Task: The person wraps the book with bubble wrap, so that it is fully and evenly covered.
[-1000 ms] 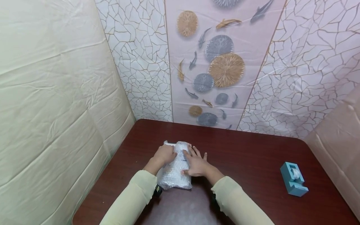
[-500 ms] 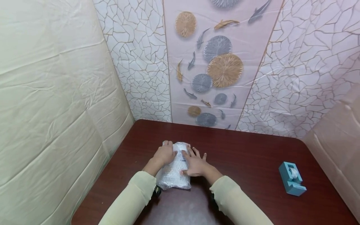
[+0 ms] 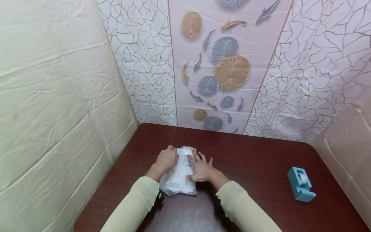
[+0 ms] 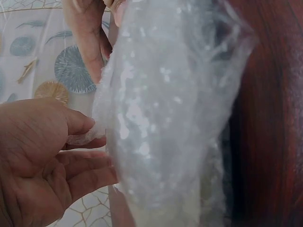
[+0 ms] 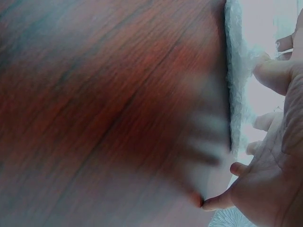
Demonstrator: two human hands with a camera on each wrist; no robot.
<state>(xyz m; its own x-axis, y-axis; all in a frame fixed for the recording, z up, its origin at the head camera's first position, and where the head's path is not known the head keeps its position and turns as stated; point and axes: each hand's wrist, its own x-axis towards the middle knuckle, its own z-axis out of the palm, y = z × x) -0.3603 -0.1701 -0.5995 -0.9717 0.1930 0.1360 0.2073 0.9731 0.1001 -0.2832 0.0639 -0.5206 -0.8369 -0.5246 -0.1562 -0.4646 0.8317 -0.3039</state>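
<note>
A flat package in clear bubble wrap (image 3: 179, 180) lies on the table, with faint dark print on its upper face. At its left side my left hand (image 3: 168, 159) pinches a loose edge of the wrap between thumb and fingers, as the left wrist view shows with the bubble wrap (image 4: 161, 104) close up. My right hand (image 3: 203, 169) rests on the package's right side, fingers spread. In the right wrist view, that right hand (image 5: 265, 179) has its thumb and fingertips on the wrap, and the little finger touches the table. What the wrap encloses cannot be made out.
A teal tape dispenser (image 3: 301, 185) with a roll of clear tape stands on the right part of the dark red-brown wooden table (image 3: 246, 154). Cream padded fabric (image 3: 63, 112) borders the left side, and a patterned cloth (image 3: 150, 64) hangs behind the far edge.
My left hand has shifted from the package's top left, with its fingers lifting and moving slightly left to the wrap's edge. The right hand stays in place on the package.
</note>
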